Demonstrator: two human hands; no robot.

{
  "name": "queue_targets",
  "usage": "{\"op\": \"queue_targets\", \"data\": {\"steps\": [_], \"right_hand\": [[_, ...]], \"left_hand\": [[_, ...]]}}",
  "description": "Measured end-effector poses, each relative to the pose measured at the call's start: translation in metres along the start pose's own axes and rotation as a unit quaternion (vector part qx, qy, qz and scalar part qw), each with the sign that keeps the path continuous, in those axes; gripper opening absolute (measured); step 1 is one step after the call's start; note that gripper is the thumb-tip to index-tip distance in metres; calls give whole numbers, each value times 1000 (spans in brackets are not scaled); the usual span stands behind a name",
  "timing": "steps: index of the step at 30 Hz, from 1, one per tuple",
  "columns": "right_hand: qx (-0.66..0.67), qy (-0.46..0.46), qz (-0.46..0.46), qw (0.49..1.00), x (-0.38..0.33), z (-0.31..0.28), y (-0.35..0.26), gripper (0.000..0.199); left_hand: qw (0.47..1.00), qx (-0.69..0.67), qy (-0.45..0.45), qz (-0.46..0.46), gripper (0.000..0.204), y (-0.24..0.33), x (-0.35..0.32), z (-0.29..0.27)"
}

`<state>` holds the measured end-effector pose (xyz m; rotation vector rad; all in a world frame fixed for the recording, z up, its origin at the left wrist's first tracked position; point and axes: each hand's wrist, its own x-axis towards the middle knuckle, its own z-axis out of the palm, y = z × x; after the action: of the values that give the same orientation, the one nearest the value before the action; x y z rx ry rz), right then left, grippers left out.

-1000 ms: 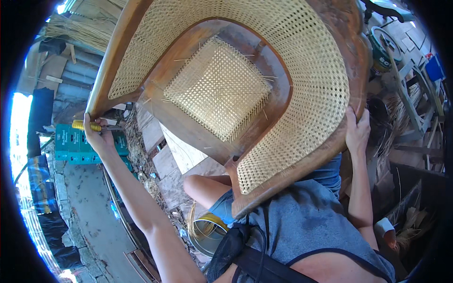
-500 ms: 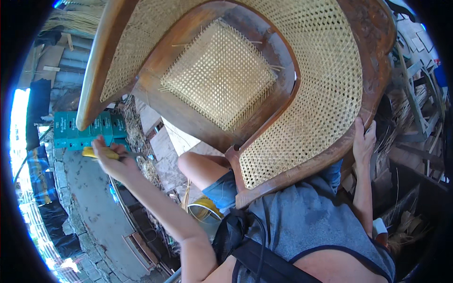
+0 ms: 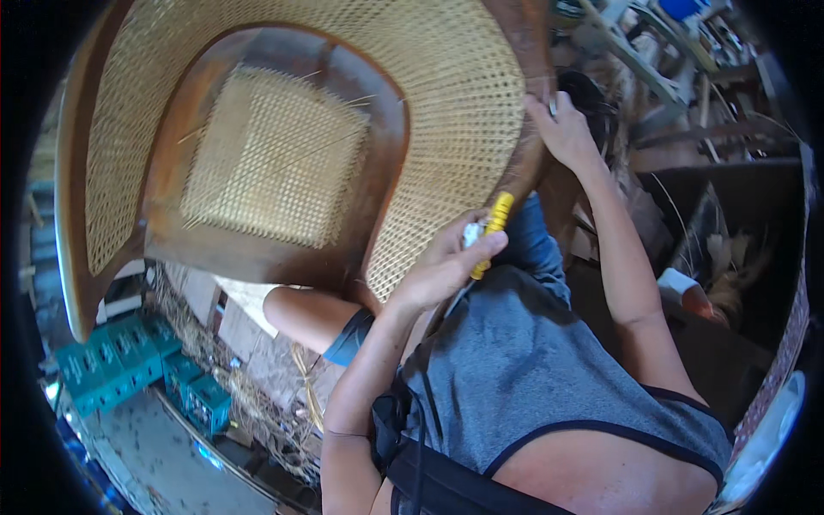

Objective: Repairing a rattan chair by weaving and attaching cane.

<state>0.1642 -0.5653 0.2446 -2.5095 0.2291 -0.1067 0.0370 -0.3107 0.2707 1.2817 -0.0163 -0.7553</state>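
Observation:
A wooden armchair with a curved woven-cane back lies tilted across my lap. Its seat holds a woven cane panel, with loose strand ends sticking out round the edges. My left hand is closed round a tool with a ribbed yellow handle, close to the chair's near wooden rail; a small white thing shows by its fingers. The tool's working end is not clear. Farther right, my right hand grips the chair's carved wooden frame, its fingertips partly hidden.
Teal crates stand at the lower left, beside scattered cane strips on the floor. At right are a dark box with fibre scraps in it and a heap of wooden frame pieces. My bent knee is under the chair.
My left hand has swung from the far left to the chair's near rail, carrying the yellow-handled tool. The view has turned right, and my right hand sits farther up the frame.

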Motion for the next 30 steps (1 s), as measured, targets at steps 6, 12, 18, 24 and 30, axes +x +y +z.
{"op": "queue_targets", "data": {"steps": [6,12,18,24,30], "right_hand": [[154,-392,58,905,-47,-79,-2,46],[364,-374,59,851,-96,-32,-4,45],[341,-387,26,856,-66,-52,-2,21],[-36,-594,-207,776,-51,-52,-48,37],[-184,-548,-335,744,-123,17,-52,34]], "left_hand": [[994,-49,14,101,53,-17,37,53],[983,-56,48,168,58,-11,33,61],[994,-11,83,64,46,-1,-28,7],[869,352,347,-9,42,-65,-90,-163],[851,315,407,-104,42,-159,-97,-198]]}}
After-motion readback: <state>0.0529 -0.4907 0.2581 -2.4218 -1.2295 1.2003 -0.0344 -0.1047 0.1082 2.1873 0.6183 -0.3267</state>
